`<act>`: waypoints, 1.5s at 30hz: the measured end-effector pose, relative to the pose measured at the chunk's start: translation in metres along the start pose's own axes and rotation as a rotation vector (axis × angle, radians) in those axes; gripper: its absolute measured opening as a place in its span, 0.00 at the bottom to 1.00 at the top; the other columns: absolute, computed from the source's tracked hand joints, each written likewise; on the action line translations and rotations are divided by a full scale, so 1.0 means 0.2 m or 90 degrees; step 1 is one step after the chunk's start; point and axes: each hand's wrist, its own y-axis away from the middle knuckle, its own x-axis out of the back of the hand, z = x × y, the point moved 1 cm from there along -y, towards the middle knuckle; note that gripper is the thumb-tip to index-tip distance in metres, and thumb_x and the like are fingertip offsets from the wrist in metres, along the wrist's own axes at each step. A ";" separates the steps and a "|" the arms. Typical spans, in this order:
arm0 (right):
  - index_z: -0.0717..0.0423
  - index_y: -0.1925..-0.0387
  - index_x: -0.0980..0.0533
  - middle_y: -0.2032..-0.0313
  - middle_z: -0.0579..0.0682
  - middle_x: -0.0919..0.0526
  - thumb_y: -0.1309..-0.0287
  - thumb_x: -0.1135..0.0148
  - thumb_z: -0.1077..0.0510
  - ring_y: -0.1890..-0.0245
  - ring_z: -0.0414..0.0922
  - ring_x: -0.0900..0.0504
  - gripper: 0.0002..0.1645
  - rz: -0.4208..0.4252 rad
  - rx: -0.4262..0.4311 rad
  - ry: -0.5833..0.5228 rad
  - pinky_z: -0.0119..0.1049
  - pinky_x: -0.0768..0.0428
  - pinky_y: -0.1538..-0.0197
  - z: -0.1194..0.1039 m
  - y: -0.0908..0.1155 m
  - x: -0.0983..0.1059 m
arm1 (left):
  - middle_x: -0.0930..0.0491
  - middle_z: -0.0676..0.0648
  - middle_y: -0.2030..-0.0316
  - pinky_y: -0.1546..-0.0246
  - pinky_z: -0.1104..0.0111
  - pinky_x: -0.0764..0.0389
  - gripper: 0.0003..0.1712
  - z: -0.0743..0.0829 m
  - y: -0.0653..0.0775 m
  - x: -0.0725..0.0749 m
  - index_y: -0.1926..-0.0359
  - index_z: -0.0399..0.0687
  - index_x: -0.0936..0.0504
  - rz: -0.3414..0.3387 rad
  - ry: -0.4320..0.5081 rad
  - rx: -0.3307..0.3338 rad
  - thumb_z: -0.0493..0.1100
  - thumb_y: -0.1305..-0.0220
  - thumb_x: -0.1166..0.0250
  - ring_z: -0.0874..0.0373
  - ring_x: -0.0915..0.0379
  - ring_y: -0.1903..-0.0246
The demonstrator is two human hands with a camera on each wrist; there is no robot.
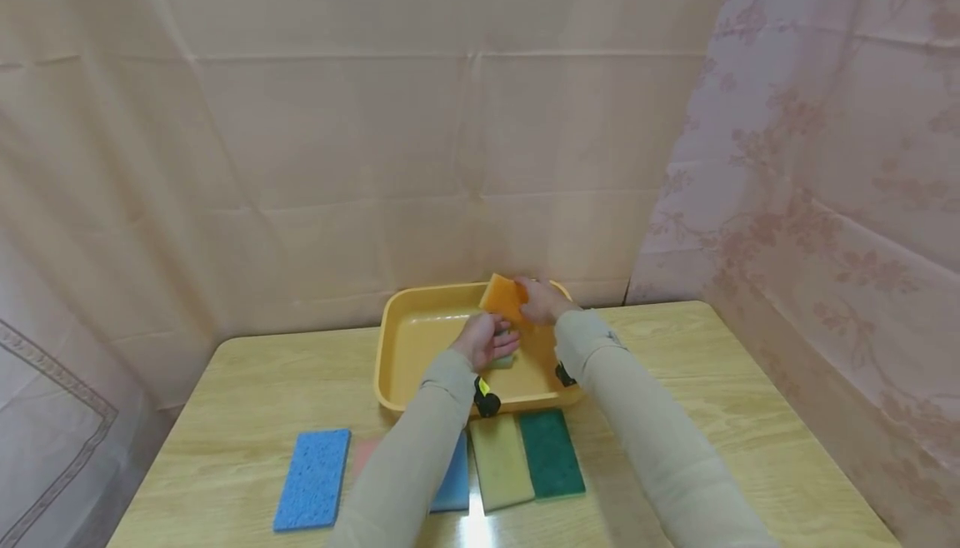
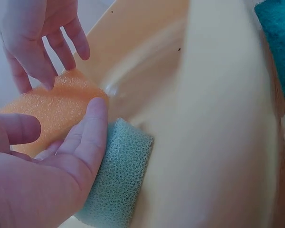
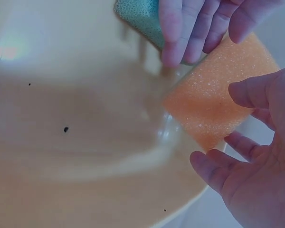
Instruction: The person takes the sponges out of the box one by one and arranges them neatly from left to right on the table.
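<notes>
An orange sponge is tilted above the yellow tray. My right hand holds one end of it, with the thumb on its face and fingers at its far side. Palm up, my left hand is close at the sponge's lower end, its fingers fairly straight. Beneath that hand a pale green, porous sponge lies in the tray, partly covered by the fingers in the head view.
On the wooden table, in front of the tray, lie a blue sponge, a pink one, another blue one, a pale yellow one and a dark green scouring pad. A curtain hangs behind.
</notes>
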 end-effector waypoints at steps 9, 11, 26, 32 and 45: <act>0.60 0.24 0.42 0.27 0.65 0.39 0.32 0.45 0.61 0.28 0.61 0.39 0.37 -0.006 0.008 0.013 0.53 0.39 0.27 0.01 -0.01 0.01 | 0.41 0.29 0.29 0.36 0.48 0.29 0.27 0.00 0.00 0.00 0.25 0.31 0.45 0.000 0.002 -0.010 0.36 0.20 0.59 0.32 0.36 0.33; 0.61 0.24 0.42 0.27 0.65 0.38 0.32 0.45 0.61 0.28 0.60 0.40 0.37 -0.005 0.008 0.017 0.52 0.39 0.27 0.01 -0.02 0.01 | 0.40 0.29 0.30 0.36 0.48 0.28 0.26 0.00 -0.01 0.01 0.27 0.31 0.44 0.001 0.003 -0.013 0.35 0.20 0.59 0.32 0.36 0.34; 0.65 0.29 0.35 0.33 0.64 0.30 0.35 0.43 0.61 0.34 0.58 0.30 0.34 0.015 0.028 0.049 0.51 0.33 0.31 0.01 -0.02 0.01 | 0.41 0.28 0.31 0.34 0.49 0.31 0.25 -0.01 0.00 0.01 0.28 0.29 0.43 -0.011 0.005 -0.024 0.34 0.22 0.58 0.32 0.38 0.32; 0.68 0.31 0.33 0.37 0.63 0.24 0.35 0.44 0.64 0.45 0.54 0.24 0.31 0.017 0.035 0.026 0.48 0.27 0.36 0.00 0.00 0.04 | 0.40 0.28 0.31 0.35 0.51 0.30 0.26 0.00 0.02 -0.01 0.28 0.29 0.42 -0.013 -0.013 -0.024 0.34 0.22 0.57 0.33 0.38 0.32; 0.73 0.34 0.32 0.36 0.67 0.26 0.35 0.44 0.64 0.37 0.58 0.26 0.30 0.028 0.041 0.016 0.49 0.30 0.32 -0.01 0.01 0.07 | 0.27 0.32 0.42 0.36 0.52 0.27 0.20 0.01 0.04 -0.02 0.36 0.28 0.32 0.008 -0.065 -0.046 0.32 0.24 0.53 0.39 0.27 0.41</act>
